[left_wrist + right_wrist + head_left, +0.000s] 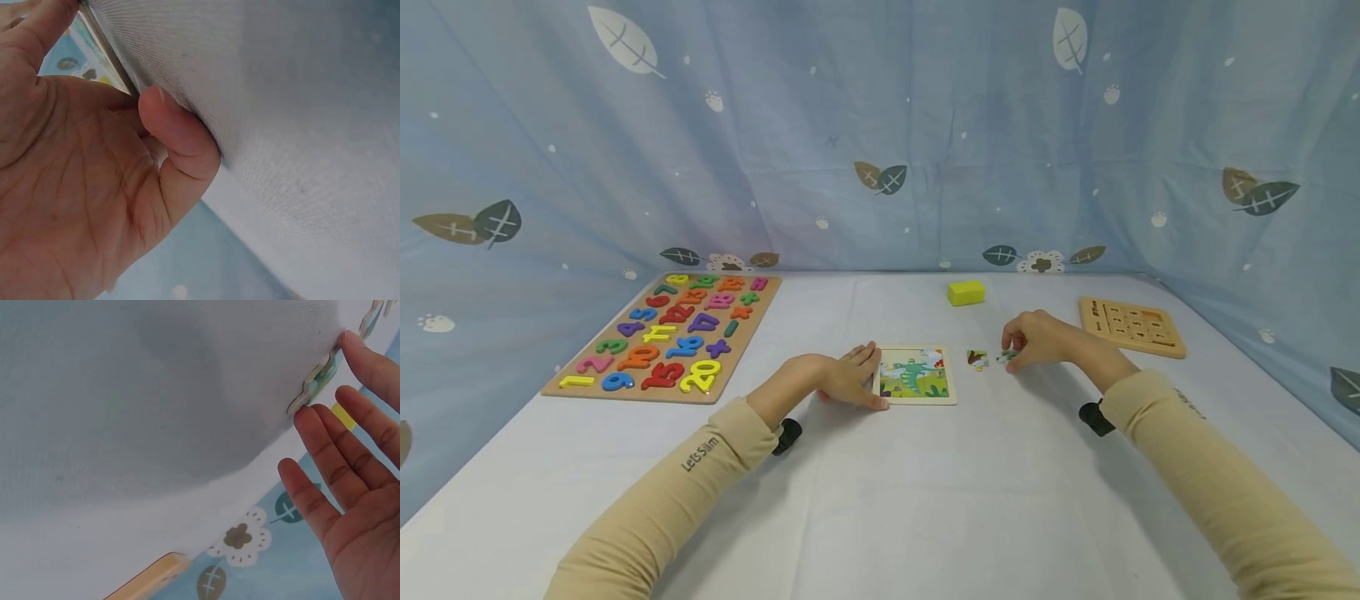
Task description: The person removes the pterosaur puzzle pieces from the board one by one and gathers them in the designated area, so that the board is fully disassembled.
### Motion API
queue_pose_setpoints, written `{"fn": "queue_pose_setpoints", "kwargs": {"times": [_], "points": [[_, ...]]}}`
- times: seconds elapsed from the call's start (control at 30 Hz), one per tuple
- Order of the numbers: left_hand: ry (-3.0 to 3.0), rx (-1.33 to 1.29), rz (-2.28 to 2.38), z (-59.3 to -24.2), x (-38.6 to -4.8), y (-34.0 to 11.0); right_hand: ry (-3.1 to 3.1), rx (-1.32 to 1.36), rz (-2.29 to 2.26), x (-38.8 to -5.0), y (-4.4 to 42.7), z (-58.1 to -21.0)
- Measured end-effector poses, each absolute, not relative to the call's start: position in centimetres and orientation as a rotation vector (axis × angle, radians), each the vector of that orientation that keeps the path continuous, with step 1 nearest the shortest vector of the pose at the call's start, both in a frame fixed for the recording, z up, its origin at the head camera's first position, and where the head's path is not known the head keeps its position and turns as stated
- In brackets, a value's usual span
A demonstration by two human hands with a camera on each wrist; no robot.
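Left hand (850, 379): palm down at the left edge of the puzzle (914, 375), digits spread apart, thumb touching the lower-left corner. Left wrist view: one digit bent beside the puzzle's edge; contact elsewhere hidden by the palm.

Right hand (1037, 337): thumb and fingertips together on a piece (1006, 357), pinching it from opposite ends just above or on the tabletop (925, 492); which of the two, cannot tell. Right wrist view: the piece has a wavy outline, seen nearly edge-on; little finger held apart from the rest.

Puzzle: flat on the tabletop between the hands, pale rim, picture of a green dinosaur on grass. Pale patch at upper left of picture; gap or print, cannot tell. A second piece (977, 359), loose, lies between the puzzle and the right hand, apart from both.

Surroundings: number board (728, 368) at far left, filled with coloured digits and signs. Yellow block (966, 292) behind the loose piece. Wooden tray (1171, 349) with digit tiles, beyond the right hand. Blue curtain (880, 100) with leaf prints behind. Beige sleeve (662, 483) on the left arm.
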State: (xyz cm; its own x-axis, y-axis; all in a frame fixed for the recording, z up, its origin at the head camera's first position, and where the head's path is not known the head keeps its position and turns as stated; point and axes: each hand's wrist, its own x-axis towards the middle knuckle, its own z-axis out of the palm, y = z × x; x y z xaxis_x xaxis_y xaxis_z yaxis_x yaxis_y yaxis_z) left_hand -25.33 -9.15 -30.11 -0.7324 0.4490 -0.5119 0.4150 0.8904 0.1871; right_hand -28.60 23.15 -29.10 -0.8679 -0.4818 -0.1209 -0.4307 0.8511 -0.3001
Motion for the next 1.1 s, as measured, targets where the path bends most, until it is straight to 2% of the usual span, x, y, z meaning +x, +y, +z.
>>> {"fn": "queue_pose_setpoints", "kwargs": {"times": [0.43,1.1], "points": [[2.492,0.636,0.088,-30.2,-25.3,-9.2,2.85,-0.715,-0.417,-28.5,21.8,-28.5],[2.494,0.634,0.108,-30.0,-25.2,-9.1,2.792,-0.753,-0.442,-29.0,16.6,-28.3]]}}
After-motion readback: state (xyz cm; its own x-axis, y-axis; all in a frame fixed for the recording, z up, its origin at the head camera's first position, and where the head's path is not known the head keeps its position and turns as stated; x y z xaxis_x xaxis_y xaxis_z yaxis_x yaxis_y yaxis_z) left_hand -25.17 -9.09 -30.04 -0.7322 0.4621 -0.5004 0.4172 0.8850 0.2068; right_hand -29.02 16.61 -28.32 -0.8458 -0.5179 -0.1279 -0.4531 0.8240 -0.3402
